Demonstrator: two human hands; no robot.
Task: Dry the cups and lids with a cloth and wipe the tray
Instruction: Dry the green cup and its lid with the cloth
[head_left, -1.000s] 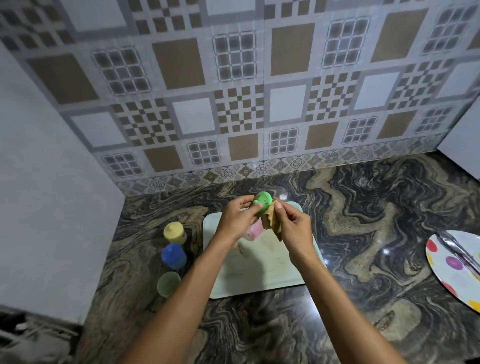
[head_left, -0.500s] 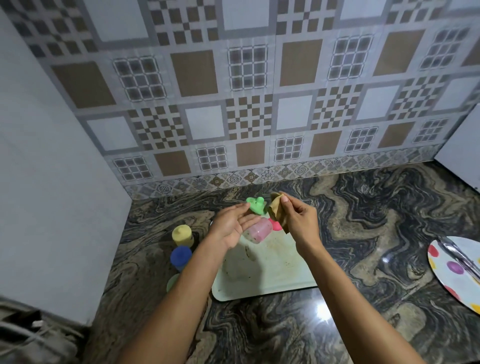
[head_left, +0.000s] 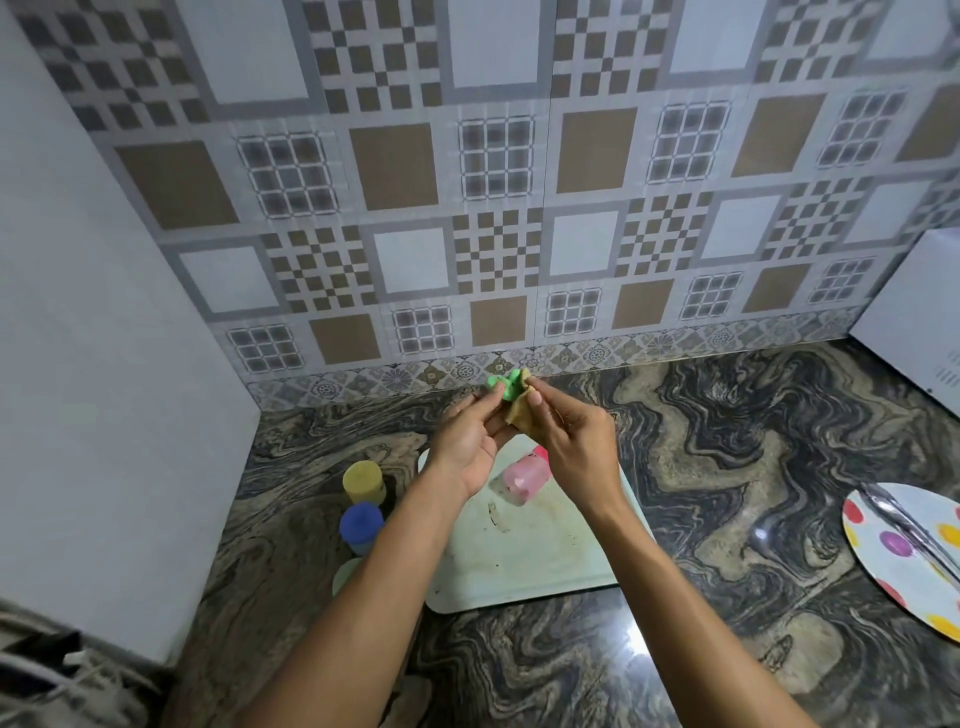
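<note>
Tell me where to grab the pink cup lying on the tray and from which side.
Grip the pink cup round the middle of its body, coming from above with thumb and fingers on its two long flanks. It lies on its side on the tray, so its curved wall faces up and its ends point sideways.

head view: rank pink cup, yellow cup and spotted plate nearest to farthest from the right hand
1. pink cup, on the tray, just below the right hand.
2. yellow cup, standing left of the tray.
3. spotted plate, at the far right edge.
</note>
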